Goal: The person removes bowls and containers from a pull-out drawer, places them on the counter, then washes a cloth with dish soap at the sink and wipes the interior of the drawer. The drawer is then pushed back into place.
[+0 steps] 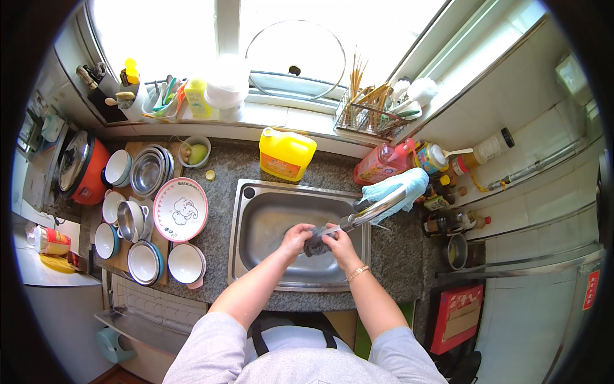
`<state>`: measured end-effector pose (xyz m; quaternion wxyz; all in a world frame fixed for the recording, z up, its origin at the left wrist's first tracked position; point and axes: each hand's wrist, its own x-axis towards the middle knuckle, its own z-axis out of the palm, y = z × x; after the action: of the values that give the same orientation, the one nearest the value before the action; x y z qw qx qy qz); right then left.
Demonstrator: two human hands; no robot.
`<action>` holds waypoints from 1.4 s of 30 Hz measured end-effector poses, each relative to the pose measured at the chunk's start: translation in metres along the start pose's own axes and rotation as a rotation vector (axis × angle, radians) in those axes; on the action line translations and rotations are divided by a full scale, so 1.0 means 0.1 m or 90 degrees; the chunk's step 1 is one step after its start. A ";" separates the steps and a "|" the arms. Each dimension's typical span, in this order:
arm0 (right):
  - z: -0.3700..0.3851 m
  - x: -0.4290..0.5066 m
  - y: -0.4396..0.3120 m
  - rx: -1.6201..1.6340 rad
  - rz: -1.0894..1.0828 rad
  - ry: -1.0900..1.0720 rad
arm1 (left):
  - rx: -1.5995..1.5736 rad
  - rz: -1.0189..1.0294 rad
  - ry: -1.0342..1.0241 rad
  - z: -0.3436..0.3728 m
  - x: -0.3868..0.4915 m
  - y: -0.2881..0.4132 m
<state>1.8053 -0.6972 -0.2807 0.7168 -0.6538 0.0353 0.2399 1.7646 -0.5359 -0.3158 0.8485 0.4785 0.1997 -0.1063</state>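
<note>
Over the stainless steel sink [268, 211], my left hand [296, 241] and my right hand [339, 244] hold a crumpled dark grey cloth or mesh [317, 242] between them. A small pale strip shows at the right fingers; whether it belongs to the grey piece, I cannot tell. Just above my right hand is the metal faucet [376, 209], with a light blue mesh cloth [400, 189] draped over it. A yellow plastic jug [287, 154] stands behind the sink.
Bowls, metal basins [147, 170] and a pink-rimmed plate [180, 209] crowd the counter at left, near a red cooker [82, 168]. A pink bottle [383, 163] stands behind the faucet, with sauce bottles [443, 223] to its right. A wire utensil basket [369, 117] sits on the sill.
</note>
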 end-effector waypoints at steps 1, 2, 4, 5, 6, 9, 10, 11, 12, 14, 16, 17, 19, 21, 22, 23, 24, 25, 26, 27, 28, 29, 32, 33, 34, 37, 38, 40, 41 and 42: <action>0.02 0.00 -0.03 -0.087 -0.009 0.025 | 0.017 0.009 0.018 -0.02 0.00 0.05; 0.02 0.02 -0.08 -0.174 -0.011 -0.001 | 0.033 0.013 0.023 -0.05 0.00 0.09; 0.05 0.04 -0.13 -0.279 0.027 0.002 | 0.069 0.002 0.043 -0.10 -0.01 0.15; 0.05 0.05 -0.15 -0.256 -0.007 -0.033 | 0.083 0.034 0.009 -0.12 -0.01 0.17; 0.06 0.06 -0.14 -0.253 -0.027 -0.023 | 0.102 0.066 -0.002 -0.15 -0.02 0.17; 0.03 0.11 -0.08 -0.219 -0.062 -0.016 | 0.364 0.169 -0.015 -0.24 -0.02 0.14; 0.01 0.14 -0.06 -0.183 -0.093 -0.044 | 0.479 0.222 -0.029 -0.28 -0.01 0.12; -0.01 0.16 -0.04 -0.271 -0.084 -0.011 | 0.504 0.188 0.019 -0.31 -0.01 0.09; -0.03 0.19 -0.04 -0.339 -0.101 -0.005 | 0.523 0.173 0.053 -0.34 0.01 0.06; 0.00 0.18 -0.06 -0.372 -0.135 -0.009 | 0.638 0.127 0.169 -0.38 0.03 -0.01; 0.11 0.08 -0.09 -0.283 -0.171 -0.003 | 0.177 -0.100 0.238 -0.34 0.07 -0.14; 0.17 0.02 -0.12 -0.278 -0.156 -0.041 | -0.058 -0.208 0.258 -0.30 0.10 -0.21; 0.44 -0.21 -0.12 -0.209 -0.148 -0.031 | -0.392 -0.306 0.164 -0.24 0.15 -0.34; 0.66 -0.47 -0.01 -0.213 -0.033 -0.100 | -0.404 -0.314 0.160 -0.16 0.24 -0.47; 0.70 -0.52 0.04 -0.287 -0.108 -0.123 | -0.479 -0.393 0.143 -0.13 0.28 -0.53; 0.71 -0.54 0.09 -0.379 -0.169 -0.147 | -0.522 -0.243 0.145 -0.04 0.31 -0.61; 0.68 -0.50 0.15 -0.445 -0.295 -0.154 | -0.613 -0.175 0.055 0.00 0.25 -0.70; 0.64 -0.43 0.22 -0.444 -0.318 -0.087 | -0.633 -0.156 0.041 0.05 0.28 -0.75; 0.55 -0.31 0.26 -0.486 -0.309 0.029 | -0.659 -0.117 -0.089 0.09 0.26 -0.79; 0.48 -0.18 0.32 -0.520 -0.342 0.137 | -0.635 -0.124 -0.170 0.13 0.33 -0.79; 0.44 -0.10 0.40 -0.496 -0.286 0.132 | -0.605 -0.130 -0.024 0.17 0.33 -0.81; 0.44 -0.07 0.50 -0.439 -0.261 0.160 | -0.572 -0.132 0.028 0.15 0.37 -0.78; 0.47 0.02 0.69 -0.289 -0.241 0.050 | -0.336 -0.152 0.221 0.11 0.44 -0.70; 0.47 0.01 0.73 -0.329 -0.260 0.026 | -0.432 -0.059 0.222 0.12 0.43 -0.70; 0.47 0.05 0.72 -0.027 -0.085 0.036 | -0.335 -0.132 0.188 0.09 0.44 -0.67; 0.43 0.09 0.68 -0.203 -0.034 0.118 | -0.477 -0.144 0.018 0.12 0.40 -0.68; 0.43 0.13 0.66 -0.368 0.064 0.109 | -0.473 -0.137 -0.032 0.12 0.39 -0.68; 0.46 0.15 0.67 -0.309 -0.016 0.079 | -0.300 -0.154 0.101 0.13 0.38 -0.65; 0.50 0.13 0.71 -0.249 -0.103 0.046 | -0.218 -0.184 0.185 0.11 0.39 -0.60; 0.50 0.14 0.73 -0.243 -0.150 0.026 | -0.098 -0.094 0.213 0.14 0.35 -0.60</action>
<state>1.7761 -0.6429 -0.3459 0.6025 -0.7817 -0.0728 0.1438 1.7773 -0.5780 -0.3708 0.8274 0.4071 0.3801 -0.0715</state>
